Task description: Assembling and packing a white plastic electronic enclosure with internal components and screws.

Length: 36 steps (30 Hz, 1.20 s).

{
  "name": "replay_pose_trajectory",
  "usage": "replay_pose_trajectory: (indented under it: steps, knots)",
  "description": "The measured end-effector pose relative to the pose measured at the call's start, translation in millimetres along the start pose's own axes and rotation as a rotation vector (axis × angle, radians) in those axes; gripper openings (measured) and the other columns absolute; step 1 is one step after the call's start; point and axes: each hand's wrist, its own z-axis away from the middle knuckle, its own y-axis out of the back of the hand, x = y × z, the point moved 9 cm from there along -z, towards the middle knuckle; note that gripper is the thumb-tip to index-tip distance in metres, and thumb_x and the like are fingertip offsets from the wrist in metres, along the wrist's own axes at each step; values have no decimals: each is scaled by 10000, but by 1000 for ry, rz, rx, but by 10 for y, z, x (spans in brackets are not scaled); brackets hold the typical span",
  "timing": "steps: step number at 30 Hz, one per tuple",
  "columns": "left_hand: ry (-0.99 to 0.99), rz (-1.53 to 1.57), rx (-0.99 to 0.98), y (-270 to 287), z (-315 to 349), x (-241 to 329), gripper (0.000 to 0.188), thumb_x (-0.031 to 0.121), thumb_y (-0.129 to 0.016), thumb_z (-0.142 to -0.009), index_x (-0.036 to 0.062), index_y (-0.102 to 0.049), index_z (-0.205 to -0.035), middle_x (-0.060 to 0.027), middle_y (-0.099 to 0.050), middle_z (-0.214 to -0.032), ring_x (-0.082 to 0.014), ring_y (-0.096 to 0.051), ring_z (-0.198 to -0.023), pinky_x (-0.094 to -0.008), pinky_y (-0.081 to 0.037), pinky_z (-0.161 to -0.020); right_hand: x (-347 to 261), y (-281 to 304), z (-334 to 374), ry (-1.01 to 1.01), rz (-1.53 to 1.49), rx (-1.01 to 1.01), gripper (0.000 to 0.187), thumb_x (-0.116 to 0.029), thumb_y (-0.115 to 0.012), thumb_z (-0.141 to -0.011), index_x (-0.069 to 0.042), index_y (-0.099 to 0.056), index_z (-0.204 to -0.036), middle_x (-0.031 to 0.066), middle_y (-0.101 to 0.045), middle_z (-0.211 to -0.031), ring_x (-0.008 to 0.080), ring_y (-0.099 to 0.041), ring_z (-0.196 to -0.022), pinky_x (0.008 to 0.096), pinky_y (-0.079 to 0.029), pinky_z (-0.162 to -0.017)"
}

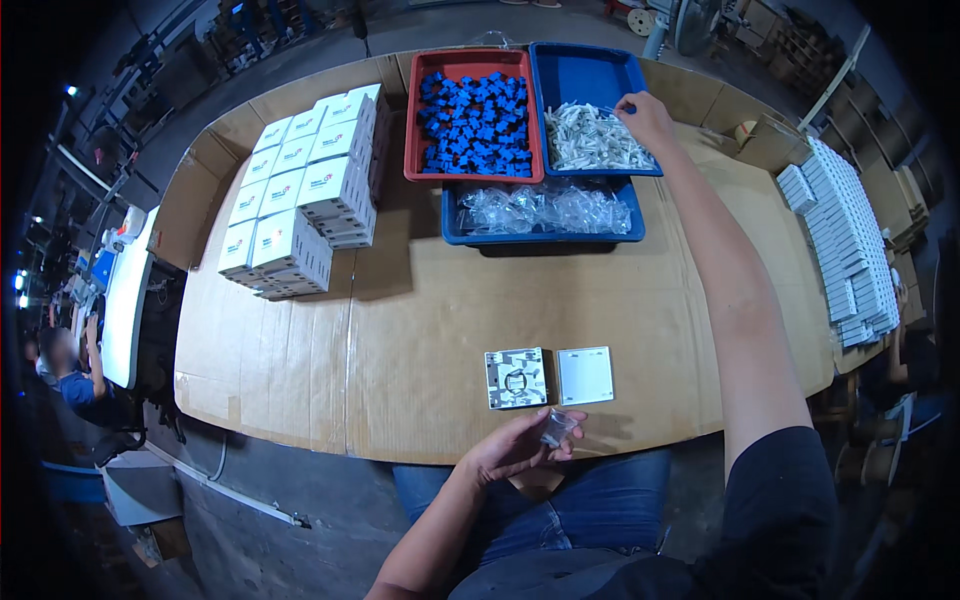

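Note:
My left hand [520, 446], near the table's front edge, is closed round a small clear plastic bag [558, 428]. Just beyond it lie a square white box-like part with a grey-and-black patterned inside [515, 378] and, to its right, a flat white square cover [586, 376]. My right arm stretches far forward. At its end my right hand [648, 122] pinches its fingertips over a blue tray [590, 68], by a heap of slim white pieces [585, 138]. What the fingertips hold is too small to make out.
A red tray [412, 150] with blue plastic parts stands left of the blue tray. Before them, another blue tray [540, 239] holds clear bags. Stacked white boxes [290, 190] stand at left, rows of white pieces [845, 240] at right. Cardboard walls edge the table.

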Motion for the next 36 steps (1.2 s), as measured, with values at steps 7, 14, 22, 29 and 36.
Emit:
replay_pose_trajectory:
  steps: [7,14,22,29,36]
  knots:
    - [-65,-146,13,28,61,51,613,457,-500,-1094,-5,-489,-1497,-84,-635,-1236,-184,-645,-1056,-337,-518,-996,-459,623,969,-378,-1080,-74,213,-234,-779,-944,-51,-757,-1051,6,-695,-858,90,-637,-786,261,-510,-691]
    - [-97,-242,20,-79,78,50,700,458,-651,-1004,-1,-474,-1502,-74,-618,-1233,-203,-622,-1046,-408,-494,-1035,-1219,1826,2020,-266,-1623,-83,183,-187,-708,-1012,-22,-731,-1088,22,-698,-961,56,-593,-759,219,-468,-648]
    - [-190,-251,20,53,194,-43,653,452,-612,-1033,-7,-504,-1485,-80,-649,-1256,-199,-631,-1071,-396,-512,-1012,-1514,1891,2629,-285,-1833,-218,212,-220,-701,-1018,-16,-730,-1069,26,-701,-966,64,-597,-793,219,-460,-663]
    - [-212,-156,95,112,138,23,646,500,-528,-1066,-11,-522,-1461,-71,-662,-1237,-198,-655,-999,-388,-516,-975,-1596,1442,2964,-216,-1276,-361,170,-180,-762,-963,-25,-763,-1033,15,-723,-899,60,-596,-756,234,-467,-660]
    - [-218,-184,69,72,121,63,628,499,-529,-1071,-6,-542,-1443,-59,-666,-1177,-201,-635,-974,-374,-507,-954,-2013,893,3639,-31,-844,-783,110,-140,-803,-883,-48,-778,-939,10,-680,-787,94,-596,-729,293,-472,-671]
